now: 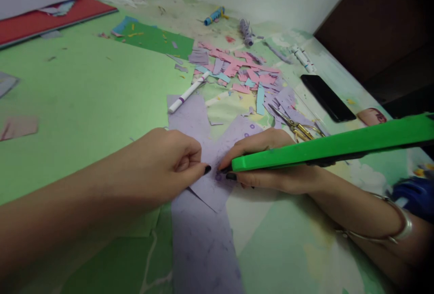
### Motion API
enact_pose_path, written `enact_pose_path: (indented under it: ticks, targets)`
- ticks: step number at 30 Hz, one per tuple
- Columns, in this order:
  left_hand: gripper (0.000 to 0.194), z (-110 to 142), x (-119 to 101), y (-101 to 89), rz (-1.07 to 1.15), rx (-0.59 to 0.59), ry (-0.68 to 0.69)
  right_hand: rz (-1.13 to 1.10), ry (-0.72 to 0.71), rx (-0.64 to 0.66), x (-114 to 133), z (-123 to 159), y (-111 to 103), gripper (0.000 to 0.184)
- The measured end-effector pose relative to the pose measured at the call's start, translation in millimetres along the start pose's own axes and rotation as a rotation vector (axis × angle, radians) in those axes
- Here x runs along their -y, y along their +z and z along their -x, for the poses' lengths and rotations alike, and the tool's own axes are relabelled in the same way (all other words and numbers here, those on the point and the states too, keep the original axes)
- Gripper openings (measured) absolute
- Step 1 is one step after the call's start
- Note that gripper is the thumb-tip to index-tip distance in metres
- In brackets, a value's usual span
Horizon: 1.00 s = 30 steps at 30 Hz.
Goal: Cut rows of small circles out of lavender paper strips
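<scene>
My left hand, its fingers curled and thumb pressed inward, rests at the left edge of a piece of purple paper. Small purple rings are marked on this piece, which lies across a longer purple strip. Over the paper's right side, my right hand has its fingertips pinched together close to one ring. A long bright green bar crosses in front of that hand, hiding what the fingers hold. Beyond my left hand lies a white marker with a purple band.
Gold-handled scissors and a black phone lie to the right. Pink, blue and purple paper scraps spread behind my hands. Farther back are a blue paper roll, a purple roll and white markers. A red folder sits at upper left.
</scene>
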<state>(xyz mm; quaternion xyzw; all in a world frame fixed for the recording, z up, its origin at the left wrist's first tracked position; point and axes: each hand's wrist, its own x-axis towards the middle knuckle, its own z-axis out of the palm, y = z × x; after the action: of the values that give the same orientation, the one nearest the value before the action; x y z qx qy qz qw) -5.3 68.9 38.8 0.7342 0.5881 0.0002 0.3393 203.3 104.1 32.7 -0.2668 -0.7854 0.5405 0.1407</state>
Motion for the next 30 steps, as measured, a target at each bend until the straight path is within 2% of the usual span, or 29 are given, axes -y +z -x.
enact_pose_path:
  ticks: [15, 21, 24, 30]
  targets:
    - [0.027, -0.5, -0.7, -0.8, 0.002, 0.003, 0.003, 0.026, -0.029, 0.010, 0.8, 0.0, -0.1, 0.014]
    - [0.027, -0.8, -2.4, -1.4, 0.005, 0.014, -0.023, 0.113, -0.029, -0.042, 2.9, -0.9, 2.3, 0.011]
    - [0.026, 0.5, -1.4, -0.4, 0.005, -0.002, 0.010, 0.092, -0.019, -0.019, 2.9, -1.5, 1.6, 0.011]
    - [0.026, 1.6, -1.9, -0.6, 0.004, 0.010, -0.012, 0.053, 0.004, -0.005, 2.0, -0.9, -0.1, 0.012]
